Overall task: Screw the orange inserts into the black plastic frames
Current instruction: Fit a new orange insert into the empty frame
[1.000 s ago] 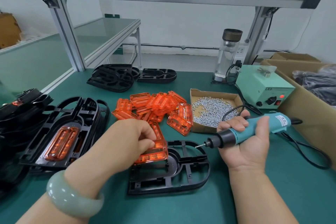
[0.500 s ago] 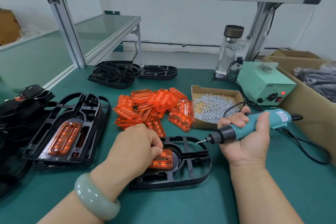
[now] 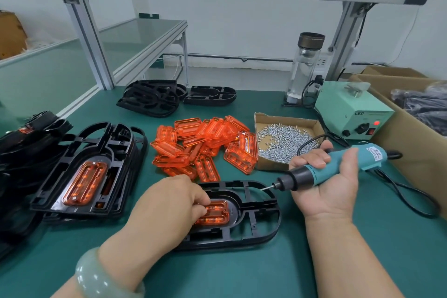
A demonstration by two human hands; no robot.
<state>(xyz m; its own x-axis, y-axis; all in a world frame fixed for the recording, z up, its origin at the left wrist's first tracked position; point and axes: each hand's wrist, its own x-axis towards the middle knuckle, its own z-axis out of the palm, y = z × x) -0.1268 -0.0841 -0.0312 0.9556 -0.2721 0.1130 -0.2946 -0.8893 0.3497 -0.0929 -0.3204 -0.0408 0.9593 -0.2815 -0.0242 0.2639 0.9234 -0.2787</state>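
Green bench (image 3: 242,273), left grip (image 3: 167,203) curled on insert (image 3: 217,213)

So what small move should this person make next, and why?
Probably lower the screwdriver tip to a corner of the orange insert. The left hand holds it seated in the black frame, while the right hand holds the tool just short of it.

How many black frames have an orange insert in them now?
3 visible: the frame under the left hand, the top frame of the left stack, one in the far-left pile. Stacked frames may hide more.
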